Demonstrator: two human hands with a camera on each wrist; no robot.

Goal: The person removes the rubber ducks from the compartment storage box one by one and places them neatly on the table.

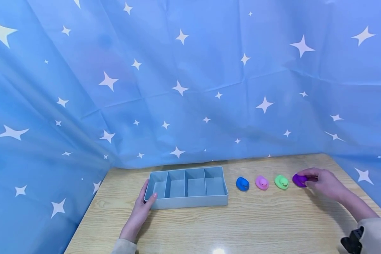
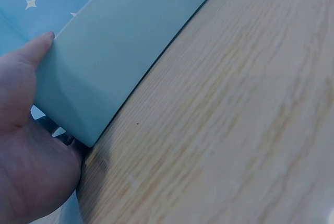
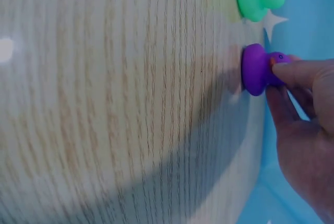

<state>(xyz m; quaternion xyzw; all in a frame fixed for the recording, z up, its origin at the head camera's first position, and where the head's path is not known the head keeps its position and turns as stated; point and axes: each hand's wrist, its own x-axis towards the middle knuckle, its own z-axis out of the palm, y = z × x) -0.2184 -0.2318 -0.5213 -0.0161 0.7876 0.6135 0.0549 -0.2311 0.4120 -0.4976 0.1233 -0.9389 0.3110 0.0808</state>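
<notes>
A grey-blue tray (image 1: 190, 202) with several compartments in a row lies on the table. My left hand (image 1: 143, 204) grips its left end, the thumb over the front rim and the fingers along the short side. In the left wrist view that thumb rests at the top edge of the tray's long wall (image 2: 109, 57). At the right, my right hand (image 1: 328, 185) pinches a purple toy duck (image 1: 299, 180) by its head. Seen from the right wrist, the purple duck (image 3: 254, 70) sits at the tabletop, thumb and fingers on its head.
Between the tray and the right hand, a blue duck (image 1: 242, 184), a pink duck (image 1: 261, 182) and a green duck (image 1: 282, 182) stand in a row. The wooden table (image 1: 241, 225) ends at a blue star-printed cloth (image 1: 190, 106) behind and at both sides.
</notes>
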